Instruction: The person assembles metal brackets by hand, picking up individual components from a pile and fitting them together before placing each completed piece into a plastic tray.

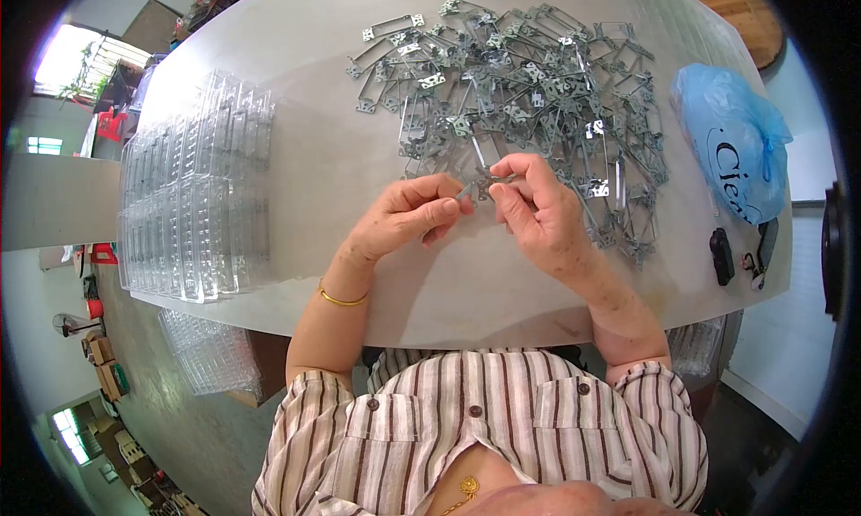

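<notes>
Both hands are close together over the near edge of a large pile of metal brackets (538,86). My left hand (415,213) pinches the end of a small metal piece (465,190) between thumb and forefinger. My right hand (542,209) is closed at the fingertips on a metal bracket (482,150), whose thin bar points away from me. The two held pieces are near each other; whether they touch or are joined is too small to tell. The brackets lie in a tangle, with thin bars and flat punched ends.
Stacked clear plastic trays (197,189) stand on the left of the pale table (314,112). At the right lie a blue plastic bag (731,139), a black object (721,256) and keys (756,274). More clear trays (211,350) sit below the table's left edge.
</notes>
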Demonstrator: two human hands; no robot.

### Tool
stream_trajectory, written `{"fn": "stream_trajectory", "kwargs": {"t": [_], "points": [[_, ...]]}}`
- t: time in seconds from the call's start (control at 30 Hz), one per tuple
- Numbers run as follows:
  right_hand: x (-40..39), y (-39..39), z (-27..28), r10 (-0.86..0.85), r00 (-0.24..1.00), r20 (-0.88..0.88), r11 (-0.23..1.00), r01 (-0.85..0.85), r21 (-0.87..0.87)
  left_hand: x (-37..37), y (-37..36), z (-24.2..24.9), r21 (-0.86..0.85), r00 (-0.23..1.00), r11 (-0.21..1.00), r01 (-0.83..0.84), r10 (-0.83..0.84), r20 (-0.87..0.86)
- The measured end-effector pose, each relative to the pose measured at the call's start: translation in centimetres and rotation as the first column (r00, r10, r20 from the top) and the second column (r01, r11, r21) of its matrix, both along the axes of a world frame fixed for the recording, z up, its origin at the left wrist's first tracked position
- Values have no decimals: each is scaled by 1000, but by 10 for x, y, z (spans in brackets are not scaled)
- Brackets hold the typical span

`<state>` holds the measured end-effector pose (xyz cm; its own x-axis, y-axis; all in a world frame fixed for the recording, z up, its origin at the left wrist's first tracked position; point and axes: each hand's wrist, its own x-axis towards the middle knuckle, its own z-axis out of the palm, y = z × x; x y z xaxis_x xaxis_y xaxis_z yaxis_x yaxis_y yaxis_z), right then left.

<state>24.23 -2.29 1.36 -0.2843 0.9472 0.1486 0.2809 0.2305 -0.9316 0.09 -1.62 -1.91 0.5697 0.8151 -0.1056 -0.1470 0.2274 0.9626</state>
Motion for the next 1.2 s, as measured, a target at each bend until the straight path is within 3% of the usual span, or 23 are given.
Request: {"fn": "stream_trajectory", "kwargs": {"t": [0.1, 0.17, 0.27, 0.47, 0.6, 0.67, 0.7, 0.77, 0.8, 0.9, 0.97, 1.03, 1.1, 1.13, 1.2], "points": [[0, 1, 8, 54, 998, -19, 991, -56, -118, 5, -3, 6, -15, 1000, 1000, 7, -6, 19], [0, 2, 11, 60, 967, -247, 920, -150, -362, 5, -3, 6, -20, 1000, 999, 26, -26, -1], [1, 5, 2, 71, 938, -340, 883, -218, -416, 4, -3, 6, -30, 998, 999, 44, -45, -44], [3, 7, 7, 52, 960, -276, 839, -192, -510, 3, -5, 2, 11, 991, 998, 55, -54, -121], [3, 6, 2, 65, 989, -131, 939, -105, -327, 9, -7, 12, -21, 993, 998, 55, -57, -104], [6, 9, 11, 109, 980, 164, 981, -80, -174, 8, -7, 8, -4, 992, 998, 68, -68, -107], [6, 10, 9, 109, 981, 163, 981, -81, -175, 8, -7, 5, 15, 991, 996, 82, -80, -110], [5, 10, 2, 73, 992, 104, 997, -77, 32, 7, -7, 1, 14, 988, 996, 92, -89, -124], [5, 10, 4, 73, 992, 104, 997, -77, 32, 7, -7, 0, 13, 986, 995, 100, -97, -137], [6, 10, 5, 82, 993, 85, 997, -81, -20, 7, -7, 2, 80, 977, 981, 176, -163, -140], [8, 9, 0, 34, 995, -95, 969, -57, -241, 8, -5, 1, 142, 966, 963, 230, -208, -154], [12, 13, 1, -18, 986, -168, 964, -27, -264, 9, -6, 5, 203, 954, 938, 280, -248, -170], [12, 14, 2, -70, 968, -240, 958, -2, -286, 7, -10, 14, -141, 984, 974, 177, -180, -9], [11, 15, 2, -83, 947, -309, 961, -5, -276, 7, -9, 12, -141, 984, 974, 177, -180, -10], [9, 13, 3, -97, 921, -377, 964, -7, -266, 6, -7, 5, -156, 975, 987, 47, -11, 224]]}}
